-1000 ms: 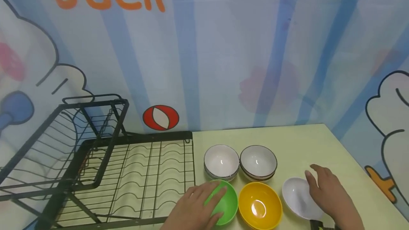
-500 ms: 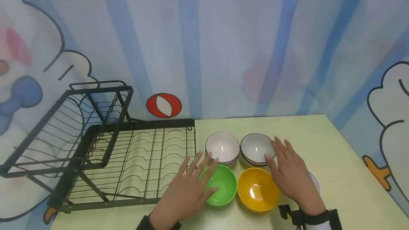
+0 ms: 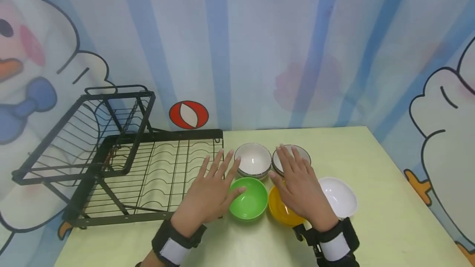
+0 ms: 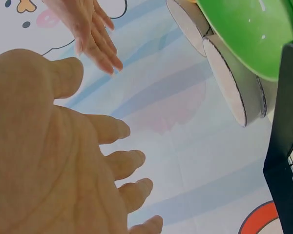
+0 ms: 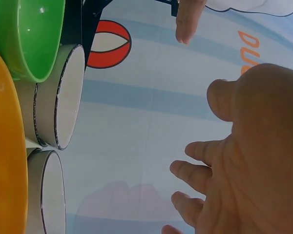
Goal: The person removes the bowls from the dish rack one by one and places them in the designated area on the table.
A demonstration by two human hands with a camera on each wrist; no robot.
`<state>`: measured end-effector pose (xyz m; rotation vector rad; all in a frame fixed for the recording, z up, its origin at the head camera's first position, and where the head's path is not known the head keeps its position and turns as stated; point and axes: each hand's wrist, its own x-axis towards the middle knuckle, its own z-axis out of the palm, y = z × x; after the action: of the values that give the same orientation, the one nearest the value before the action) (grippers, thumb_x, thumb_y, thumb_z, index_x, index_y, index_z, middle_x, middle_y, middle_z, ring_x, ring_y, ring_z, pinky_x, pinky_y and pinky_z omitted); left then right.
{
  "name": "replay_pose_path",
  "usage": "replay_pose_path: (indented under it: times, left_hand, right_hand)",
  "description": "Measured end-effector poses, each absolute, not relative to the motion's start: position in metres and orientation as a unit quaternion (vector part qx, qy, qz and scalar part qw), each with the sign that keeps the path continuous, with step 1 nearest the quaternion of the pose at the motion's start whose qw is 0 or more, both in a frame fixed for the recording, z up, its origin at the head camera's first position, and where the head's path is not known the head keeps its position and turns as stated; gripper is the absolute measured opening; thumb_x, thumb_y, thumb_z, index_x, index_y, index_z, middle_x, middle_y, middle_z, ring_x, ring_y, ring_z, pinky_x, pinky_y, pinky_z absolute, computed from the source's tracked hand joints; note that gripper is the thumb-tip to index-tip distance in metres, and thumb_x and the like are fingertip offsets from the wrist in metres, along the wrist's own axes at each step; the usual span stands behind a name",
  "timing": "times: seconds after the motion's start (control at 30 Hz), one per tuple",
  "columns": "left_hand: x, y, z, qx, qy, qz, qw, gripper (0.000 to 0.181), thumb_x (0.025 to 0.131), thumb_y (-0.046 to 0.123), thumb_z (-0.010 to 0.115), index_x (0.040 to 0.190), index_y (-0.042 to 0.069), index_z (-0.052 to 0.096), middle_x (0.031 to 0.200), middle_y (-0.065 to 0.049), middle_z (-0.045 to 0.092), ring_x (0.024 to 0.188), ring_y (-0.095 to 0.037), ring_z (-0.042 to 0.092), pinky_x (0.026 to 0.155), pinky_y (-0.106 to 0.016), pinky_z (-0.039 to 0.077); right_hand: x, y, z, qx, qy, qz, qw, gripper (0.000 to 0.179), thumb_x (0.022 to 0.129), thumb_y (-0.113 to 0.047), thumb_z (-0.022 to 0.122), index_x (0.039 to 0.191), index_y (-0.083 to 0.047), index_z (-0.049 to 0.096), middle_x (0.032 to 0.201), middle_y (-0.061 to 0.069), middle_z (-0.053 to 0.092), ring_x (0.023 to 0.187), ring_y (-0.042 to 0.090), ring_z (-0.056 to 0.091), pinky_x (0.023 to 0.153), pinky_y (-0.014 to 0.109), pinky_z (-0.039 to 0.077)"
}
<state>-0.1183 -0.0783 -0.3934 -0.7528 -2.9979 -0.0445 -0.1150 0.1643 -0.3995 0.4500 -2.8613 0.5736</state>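
My left hand (image 3: 208, 193) hovers with spread fingers between the rack and the green bowl (image 3: 249, 201), holding nothing. Its thumb overlaps the green bowl's left rim in the head view. My right hand (image 3: 299, 185) is held flat over the yellow bowl (image 3: 281, 210), its fingers covering part of the dark-rimmed bowls (image 3: 305, 153) behind. Left of those stands another stack of dark-rimmed white bowls (image 3: 254, 158). A plain white bowl (image 3: 340, 197) sits right of the right hand. In the left wrist view, the left palm (image 4: 53, 170) has nothing against it.
A black wire dish rack (image 3: 159, 172) with a raised side basket (image 3: 89, 135) fills the table's left side. The pale yellow table (image 3: 393, 217) extends to the right of the bowls. A printed cloth backdrop (image 3: 259, 52) hangs behind it.
My right hand moved left from the white bowl to above the yellow bowl, uncovering the white one. My left hand lifted off the green bowl and spread its fingers. The head view shifted.
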Motion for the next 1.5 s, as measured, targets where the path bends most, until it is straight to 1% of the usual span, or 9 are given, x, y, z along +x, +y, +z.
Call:
replay_pose_path:
  times: [0.1, 0.33, 0.53, 0.8, 1.07, 1.3, 1.5]
  left_hand:
    - [-0.12, -0.08, -0.393, -0.236, -0.971, -0.021, 0.019, 0.073, 0.103, 0.06, 0.025, 0.16, 0.018, 0.013, 0.169, -0.007, 0.006, 0.157, -0.029, 0.002, 0.128, -0.054, 0.003]
    - [-0.118, -0.081, -0.396, -0.239, -0.97, -0.032, 0.006, 0.072, 0.103, 0.06, 0.024, 0.161, 0.018, 0.009, 0.169, -0.009, 0.004, 0.157, -0.031, 0.001, 0.127, -0.055, 0.004]
    - [-0.119, -0.082, -0.394, -0.234, -0.971, -0.037, 0.013, 0.071, 0.103, 0.059, 0.024, 0.161, 0.021, 0.009, 0.168, -0.007, 0.001, 0.157, -0.03, 0.001, 0.127, -0.055, 0.004]
    - [-0.121, -0.083, -0.394, -0.236, -0.971, -0.045, 0.024, 0.069, 0.103, 0.058, 0.023, 0.161, 0.021, 0.013, 0.169, -0.009, 0.006, 0.157, -0.033, 0.0, 0.127, -0.056, 0.006]
    - [-0.12, -0.084, -0.395, -0.232, -0.971, -0.049, 0.02, 0.069, 0.104, 0.058, 0.023, 0.161, 0.021, 0.012, 0.169, -0.009, 0.004, 0.156, -0.032, -0.003, 0.127, -0.056, 0.005]
    - [-0.119, -0.085, -0.394, -0.231, -0.971, -0.051, 0.024, 0.068, 0.104, 0.057, 0.024, 0.16, 0.02, 0.015, 0.169, -0.01, 0.005, 0.157, -0.032, -0.003, 0.127, -0.057, 0.007]
    - [-0.12, -0.085, -0.393, -0.23, -0.972, -0.049, 0.023, 0.068, 0.104, 0.058, 0.024, 0.16, 0.021, 0.016, 0.168, -0.008, 0.002, 0.157, -0.032, -0.001, 0.127, -0.057, 0.006]
  right_hand:
    - [-0.115, 0.163, -0.402, 0.152, -0.965, 0.195, 0.088, 0.066, 0.105, -0.045, 0.04, 0.158, -0.01, 0.022, 0.165, 0.013, 0.024, 0.154, 0.039, 0.016, 0.121, 0.065, 0.018]
    - [-0.114, 0.163, -0.407, 0.154, -0.966, 0.188, 0.088, 0.066, 0.105, -0.044, 0.042, 0.158, -0.009, 0.024, 0.164, 0.012, 0.026, 0.154, 0.039, 0.017, 0.121, 0.064, 0.02]
    - [-0.114, 0.164, -0.406, 0.153, -0.966, 0.191, 0.086, 0.066, 0.105, -0.044, 0.041, 0.158, -0.01, 0.023, 0.165, 0.012, 0.026, 0.154, 0.039, 0.016, 0.121, 0.065, 0.02]
    - [-0.116, 0.164, -0.407, 0.155, -0.965, 0.192, 0.084, 0.065, 0.105, -0.043, 0.041, 0.158, -0.008, 0.024, 0.164, 0.013, 0.027, 0.153, 0.041, 0.017, 0.12, 0.065, 0.021]
    - [-0.117, 0.164, -0.41, 0.158, -0.965, 0.191, 0.091, 0.064, 0.105, -0.041, 0.042, 0.157, -0.008, 0.025, 0.163, 0.014, 0.029, 0.152, 0.043, 0.019, 0.119, 0.066, 0.023]
    - [-0.117, 0.165, -0.411, 0.158, -0.964, 0.196, 0.084, 0.064, 0.105, -0.04, 0.043, 0.157, -0.008, 0.024, 0.164, 0.013, 0.027, 0.153, 0.041, 0.018, 0.121, 0.063, 0.022]
    - [-0.119, 0.164, -0.411, 0.162, -0.964, 0.193, 0.085, 0.065, 0.105, -0.041, 0.042, 0.157, -0.007, 0.025, 0.164, 0.014, 0.028, 0.153, 0.041, 0.018, 0.121, 0.062, 0.022]
